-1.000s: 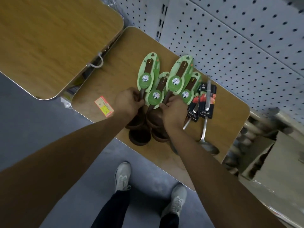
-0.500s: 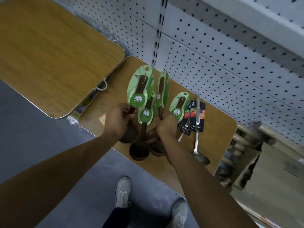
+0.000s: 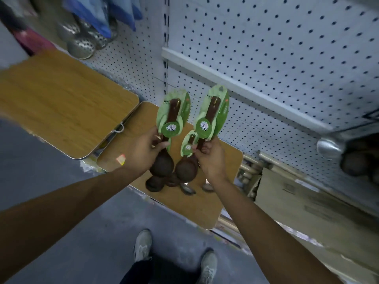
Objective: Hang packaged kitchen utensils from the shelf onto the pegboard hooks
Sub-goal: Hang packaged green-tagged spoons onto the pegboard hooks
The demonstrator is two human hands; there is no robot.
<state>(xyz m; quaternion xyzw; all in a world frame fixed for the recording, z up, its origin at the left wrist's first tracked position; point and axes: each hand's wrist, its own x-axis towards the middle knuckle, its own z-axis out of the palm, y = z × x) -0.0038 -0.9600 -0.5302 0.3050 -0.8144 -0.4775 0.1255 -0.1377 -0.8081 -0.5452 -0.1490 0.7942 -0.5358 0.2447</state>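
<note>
- Now your left hand has its fingers curled round the dark handle of a wooden ladle on a green backing card, lifted clear above the wooden shelf.
- Your right hand pinches the handle of a second wooden ladle, also raised above the shelf, with its card top near the white pegboard.
- A smaller carded ladle sits between your two hands, just beside your right fingers; I cannot tell whether they hold it too.
- More dark ladle bowls and two metal spoon bowls lie on the shelf below your hands.
- Left of the shelf lies a larger wooden board; perforated metal skimmers hang on the pegboard above it.
</note>
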